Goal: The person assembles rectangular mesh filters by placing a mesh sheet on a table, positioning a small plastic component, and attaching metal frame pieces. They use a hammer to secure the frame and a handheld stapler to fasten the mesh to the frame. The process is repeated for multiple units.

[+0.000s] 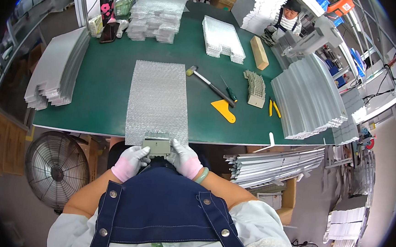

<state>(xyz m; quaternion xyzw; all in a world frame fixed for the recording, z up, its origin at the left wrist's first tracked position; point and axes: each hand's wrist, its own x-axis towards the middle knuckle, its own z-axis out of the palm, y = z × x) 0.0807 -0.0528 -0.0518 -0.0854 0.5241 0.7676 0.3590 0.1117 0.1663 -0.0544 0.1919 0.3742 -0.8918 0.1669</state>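
A silvery sheet with a fine honeycomb texture (158,98) lies flat on the green table, its near end reaching over the front edge. At a notch in that end sits a grey-green rectangular plastic piece (157,147). My left hand (131,161), in a white and pink glove, grips the piece's left side, thumb on top. My right hand (185,160), gloved alike, is closed at its right side, with the thumb by the sheet's corner; its lower fingers are partly hidden. Right of the sheet lie a hammer (212,85), a screwdriver (229,90) and a yellow scraper (223,110).
Stacked grey-green pieces (255,88), yellow-handled pliers (275,108) and a wooden block (259,53) lie on the right. Sheet stacks stand at left (59,65), back (157,13) and right (307,96). A fan (56,173) stands lower left. Another person (287,22) is at the back right.
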